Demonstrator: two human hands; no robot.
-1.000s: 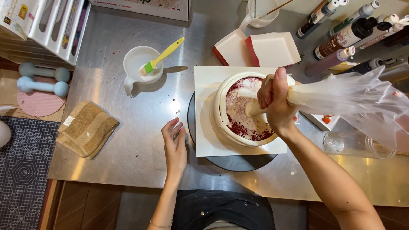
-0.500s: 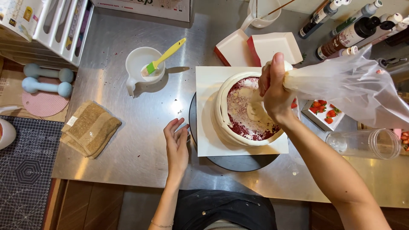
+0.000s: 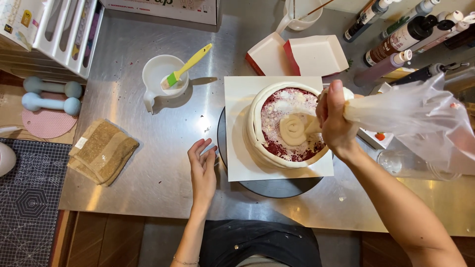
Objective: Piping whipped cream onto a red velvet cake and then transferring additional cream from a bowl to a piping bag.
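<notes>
A round red cake (image 3: 287, 123) with a cream ring around its rim sits on a white square board (image 3: 237, 99), which rests on a dark turntable (image 3: 269, 188). My right hand (image 3: 334, 118) is shut on a clear piping bag (image 3: 410, 118) and holds its tip over the cake's middle, where a cream spiral (image 3: 293, 129) lies. My left hand (image 3: 203, 170) rests flat on the steel table just left of the turntable, fingers apart, touching its edge.
A white cup with a yellow-green brush (image 3: 166, 79) stands at the back left. A folded brown cloth (image 3: 101, 151) lies left. Red-and-white boxes (image 3: 302, 54), several bottles (image 3: 396, 39) and a clear glass (image 3: 401, 163) crowd the back and right.
The cream spiral in the cake's middle has grown as my right hand circled with the bag. My left hand has shifted slightly toward the turntable.
</notes>
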